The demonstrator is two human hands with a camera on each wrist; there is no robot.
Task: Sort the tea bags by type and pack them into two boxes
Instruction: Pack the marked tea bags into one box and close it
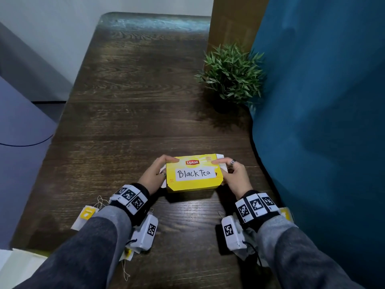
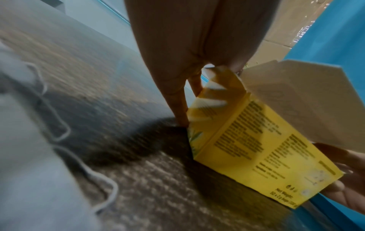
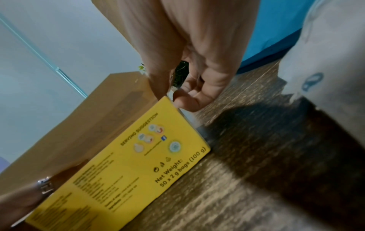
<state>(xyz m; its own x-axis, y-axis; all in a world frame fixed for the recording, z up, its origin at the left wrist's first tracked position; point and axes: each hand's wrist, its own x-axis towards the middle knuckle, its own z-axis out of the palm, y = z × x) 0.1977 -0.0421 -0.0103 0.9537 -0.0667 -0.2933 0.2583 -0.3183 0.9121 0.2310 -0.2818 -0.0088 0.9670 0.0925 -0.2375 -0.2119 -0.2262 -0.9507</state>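
A yellow Lipton box (image 1: pixel 193 174) with a handwritten "Black Tea" label sits on the dark wooden table (image 1: pixel 135 101), slightly tilted. My left hand (image 1: pixel 158 172) grips its left end and my right hand (image 1: pixel 231 174) grips its right end, index finger over the top edge. White end flaps stick out on both sides. The left wrist view shows the box's printed back (image 2: pixel 256 148), an open white flap (image 2: pixel 306 101) and my fingers (image 2: pixel 177 101) at its corner. The right wrist view shows the box (image 3: pixel 128 164) under my thumb (image 3: pixel 187 100). Loose tea bags (image 1: pixel 85 215) lie near my forearms.
A small potted plant (image 1: pixel 231 76) stands at the table's right edge. Blue fabric (image 1: pixel 323 122) runs along the right side. Part of a pale box (image 1: pixel 20 261) shows at the bottom left corner. A white-wrapped tea bag (image 3: pixel 326 46) lies close to my right wrist.
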